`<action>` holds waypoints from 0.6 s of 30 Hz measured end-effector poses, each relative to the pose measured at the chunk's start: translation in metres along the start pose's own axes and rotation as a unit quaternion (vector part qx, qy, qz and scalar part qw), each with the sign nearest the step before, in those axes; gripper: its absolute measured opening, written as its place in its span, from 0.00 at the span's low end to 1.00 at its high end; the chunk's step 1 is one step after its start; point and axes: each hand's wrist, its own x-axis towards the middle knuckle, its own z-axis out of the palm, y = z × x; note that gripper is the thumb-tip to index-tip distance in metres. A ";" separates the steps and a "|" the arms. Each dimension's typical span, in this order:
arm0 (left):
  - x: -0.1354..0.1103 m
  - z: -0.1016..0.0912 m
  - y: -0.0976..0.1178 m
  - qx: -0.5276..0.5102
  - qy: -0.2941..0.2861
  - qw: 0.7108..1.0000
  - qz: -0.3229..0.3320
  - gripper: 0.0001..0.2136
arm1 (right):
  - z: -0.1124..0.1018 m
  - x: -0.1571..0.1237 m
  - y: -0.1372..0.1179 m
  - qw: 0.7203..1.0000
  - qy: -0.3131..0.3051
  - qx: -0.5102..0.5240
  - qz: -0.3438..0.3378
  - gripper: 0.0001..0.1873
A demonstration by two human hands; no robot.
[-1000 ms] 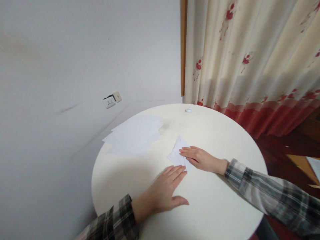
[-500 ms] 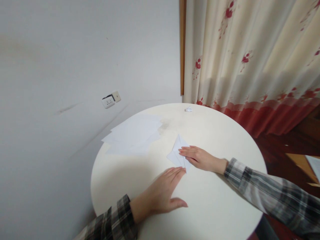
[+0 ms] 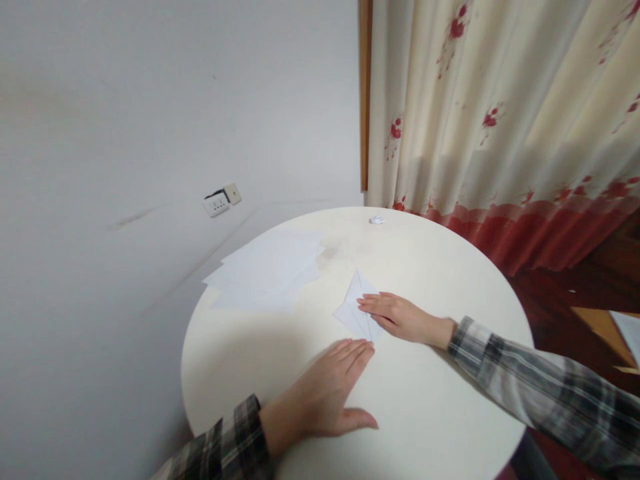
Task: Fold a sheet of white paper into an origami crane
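A folded piece of white paper lies flat on the round white table, one point facing away from me and creases running down its middle. My right hand rests on its right part with the fingers stretched out flat, covering some of it. At the near tip of the paper is my left hand, fingers extended and thumb spread to the right. Its fingertips touch or nearly touch that tip; I cannot tell which. Neither hand is wrapped around anything.
Several loose white sheets overlap on the table's left side. A small crumpled white paper sits at the far edge. The wall with a power socket stands at left, and a flowered curtain hangs behind at right.
My left hand has slid slightly toward me, its fingertips now lower at the paper's near tip. My right hand and the folded paper have stayed in place.
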 end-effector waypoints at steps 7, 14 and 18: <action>-0.001 -0.001 0.002 0.006 0.011 1.000 0.011 0.37 | 0.000 0.000 -0.001 1.000 0.001 -0.003 0.002 0.21; 0.010 0.001 -0.014 0.028 0.086 0.994 -0.058 0.23 | 0.000 0.000 0.000 1.000 -0.002 -0.006 -0.001 0.21; 0.020 0.004 -0.029 0.030 0.052 0.998 -0.023 0.23 | 0.000 0.001 -0.001 1.000 0.004 0.003 0.000 0.20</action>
